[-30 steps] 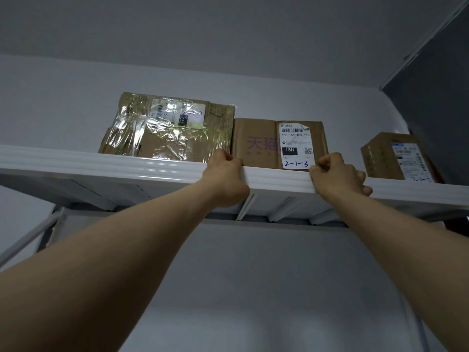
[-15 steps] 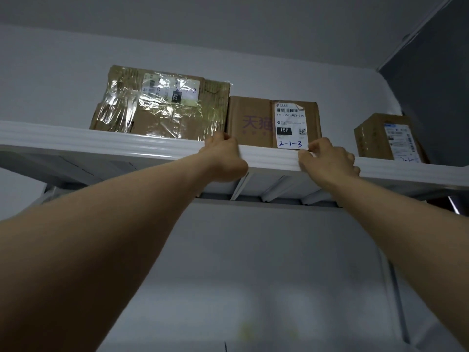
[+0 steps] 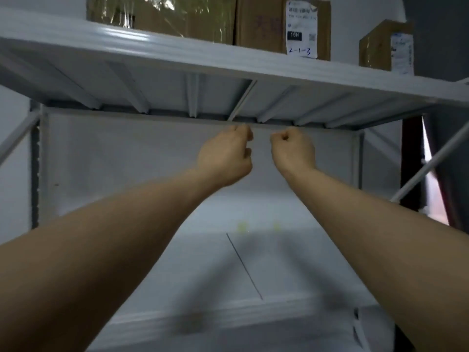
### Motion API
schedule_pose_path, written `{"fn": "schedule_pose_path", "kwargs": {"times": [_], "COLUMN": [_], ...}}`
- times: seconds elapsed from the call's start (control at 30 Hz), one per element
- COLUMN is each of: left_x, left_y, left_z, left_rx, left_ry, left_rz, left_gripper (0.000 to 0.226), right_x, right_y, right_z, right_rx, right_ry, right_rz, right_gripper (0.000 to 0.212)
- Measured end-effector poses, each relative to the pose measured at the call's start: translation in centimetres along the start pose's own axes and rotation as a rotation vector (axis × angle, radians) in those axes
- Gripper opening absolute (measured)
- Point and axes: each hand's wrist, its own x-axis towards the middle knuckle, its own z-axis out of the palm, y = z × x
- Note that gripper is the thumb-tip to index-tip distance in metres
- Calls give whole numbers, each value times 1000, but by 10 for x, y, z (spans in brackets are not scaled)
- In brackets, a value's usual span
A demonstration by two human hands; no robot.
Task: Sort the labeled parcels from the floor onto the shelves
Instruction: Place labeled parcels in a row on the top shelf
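Both bare forearms reach up and forward under the top shelf [image 3: 177, 50], and neither hand holds anything. The left hand [image 3: 224, 156] has its fingers curled in toward the palm, and the right hand [image 3: 291, 149] is balled into a loose fist. The two hands are close together, just below the ribbed underside of that shelf near its back edge, and neither touches a parcel. All three parcels in view sit on the top shelf along its front edge. The plastic-wrapped parcel [image 3: 162, 16] is toward the left, its film creased and shiny. Touching its right side is the middle cardboard box [image 3: 261, 24], which carries a white label [image 3: 301, 29] with handwriting that seems to read 2-1-3, though blur makes this hard to confirm. The right cardboard box [image 3: 375, 47] stands apart from it near the right end of the shelf, with a white label of its own that is too blurred to read. Beneath the hands lies the lower shelf [image 3: 198, 288], pale and flat, with a thin dark line [image 3: 245, 268] running from its back toward its front edge and two faint yellowish spots [image 3: 242, 227] near the back. A white diagonal brace [image 3: 431, 163] crosses the right side of the rack.
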Motion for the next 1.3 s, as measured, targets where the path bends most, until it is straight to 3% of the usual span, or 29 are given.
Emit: {"fn": "schedule_pose_path", "kwargs": {"times": [0.1, 0.33, 0.57, 0.73, 0.97, 1.07, 1.3], "left_x": [-43, -169, -309, -381, -478, -525, -640], "left_y": [-12, -20, -25, -28, -5, 3, 16], "left_z": [-1, 7, 49, 82, 136, 161, 213], "left_rx": [-88, -309, -514, -596, -710, -715, -647], "left_ry": [-96, -298, -693, -987, -1369, -1508, -1729], "left_rz": [-88, -96, -283, -308, -403, -457, -643], "left_gripper": [18, 20, 19, 19, 17, 22, 22], "right_x": [-52, -187, -326, -422, -536, -582, -662], "right_y": [7, 26, 81, 129, 202, 226, 286], "right_z": [18, 40, 56, 50, 18, -2, -40], "right_rx": [-30, -50, -29, -154, -222, -178, -164], "right_ry": [-42, -77, -98, -167, -426, -416, -350], "right_rz": [51, 117, 510, 768, 1379, 1583, 1800], "right_gripper": [25, 40, 38, 40, 23, 21, 18]}}
